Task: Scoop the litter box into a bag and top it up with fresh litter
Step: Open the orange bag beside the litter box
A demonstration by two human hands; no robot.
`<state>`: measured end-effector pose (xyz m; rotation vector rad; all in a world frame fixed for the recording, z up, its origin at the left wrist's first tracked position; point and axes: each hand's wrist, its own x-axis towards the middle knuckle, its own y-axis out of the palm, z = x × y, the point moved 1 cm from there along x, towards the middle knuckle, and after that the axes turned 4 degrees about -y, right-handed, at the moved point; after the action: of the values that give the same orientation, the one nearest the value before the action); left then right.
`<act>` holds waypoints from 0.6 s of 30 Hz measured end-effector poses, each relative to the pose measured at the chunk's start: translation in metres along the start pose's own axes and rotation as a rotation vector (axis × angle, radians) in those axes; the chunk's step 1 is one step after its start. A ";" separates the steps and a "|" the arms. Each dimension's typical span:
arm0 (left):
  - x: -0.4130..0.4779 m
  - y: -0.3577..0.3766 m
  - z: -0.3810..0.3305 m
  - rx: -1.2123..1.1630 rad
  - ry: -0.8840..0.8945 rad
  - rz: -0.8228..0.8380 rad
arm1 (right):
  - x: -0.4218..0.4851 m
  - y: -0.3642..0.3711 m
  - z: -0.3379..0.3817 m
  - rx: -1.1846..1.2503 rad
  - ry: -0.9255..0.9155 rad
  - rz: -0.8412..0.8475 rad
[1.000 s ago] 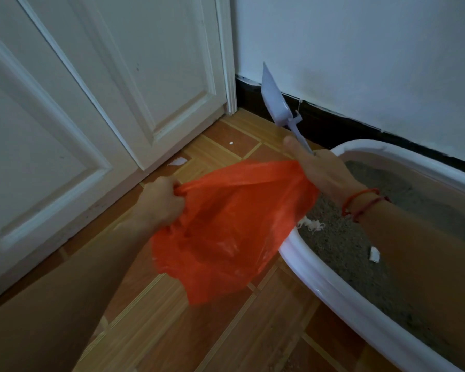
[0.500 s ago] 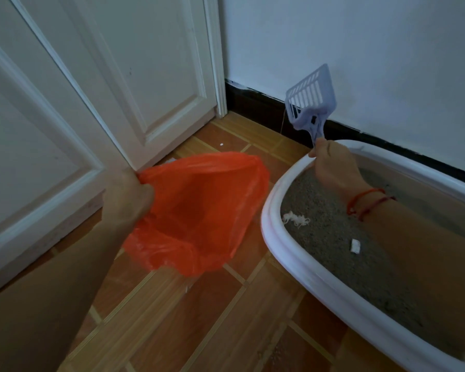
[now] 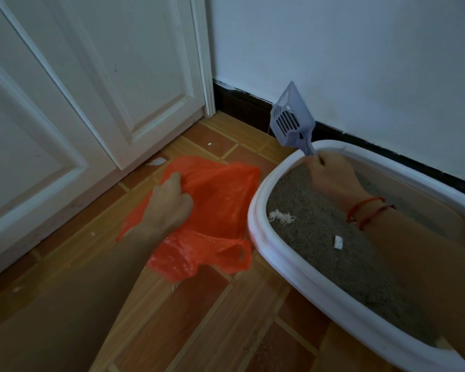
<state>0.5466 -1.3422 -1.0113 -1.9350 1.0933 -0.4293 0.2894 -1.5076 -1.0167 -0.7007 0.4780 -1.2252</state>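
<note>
An orange plastic bag (image 3: 220,208) lies crumpled on the wooden floor, just left of the white litter box (image 3: 255,218). My left hand (image 3: 169,202) grips the bag's upper edge from above. My right hand (image 3: 330,175) is over the far end of the box and holds the handle of a pale blue slotted scoop (image 3: 290,119), which points up toward the wall. Grey litter (image 3: 314,237) fills the box, with a white stringy clump (image 3: 281,217) and a small white scrap (image 3: 338,241) lying on top.
A white panelled door (image 3: 91,103) stands at the left, and a white wall with dark skirting (image 3: 242,103) runs behind the box. Small white bits (image 3: 156,161) lie on the floor by the door. Bare wooden floor (image 3: 212,318) stretches in front.
The bag has come down from mid-air onto the floor beside the box, with my left hand still on it. My right hand let go of the bag and moved over the box with the scoop.
</note>
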 end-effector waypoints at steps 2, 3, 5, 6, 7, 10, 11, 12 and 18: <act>-0.003 0.004 -0.008 -0.065 -0.007 0.062 | -0.004 -0.004 -0.002 0.018 -0.003 0.002; -0.004 0.007 -0.011 -0.070 -0.022 0.081 | -0.006 -0.006 -0.002 0.028 -0.010 -0.003; -0.006 0.010 -0.014 -0.044 -0.048 0.094 | -0.010 -0.010 -0.002 0.027 -0.036 -0.009; -0.008 0.010 -0.015 -0.045 -0.063 0.104 | -0.011 -0.011 -0.004 0.019 -0.050 -0.005; -0.009 0.010 -0.015 -0.051 -0.079 0.108 | -0.011 -0.013 -0.005 0.009 -0.064 0.002; -0.007 0.009 -0.010 -0.019 -0.070 0.032 | -0.012 -0.018 -0.011 -0.032 -0.095 0.014; -0.007 0.009 -0.009 -0.001 -0.055 -0.002 | -0.012 -0.020 -0.015 -0.031 -0.087 0.014; -0.005 0.009 -0.008 0.008 -0.031 -0.030 | -0.013 -0.021 -0.019 -0.022 -0.069 0.017; -0.003 0.011 -0.013 0.032 0.089 -0.097 | -0.017 -0.028 -0.038 -0.064 -0.024 0.030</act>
<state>0.5305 -1.3494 -1.0122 -1.9622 1.0455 -0.5874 0.2400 -1.5049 -1.0235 -0.7593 0.5078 -1.1763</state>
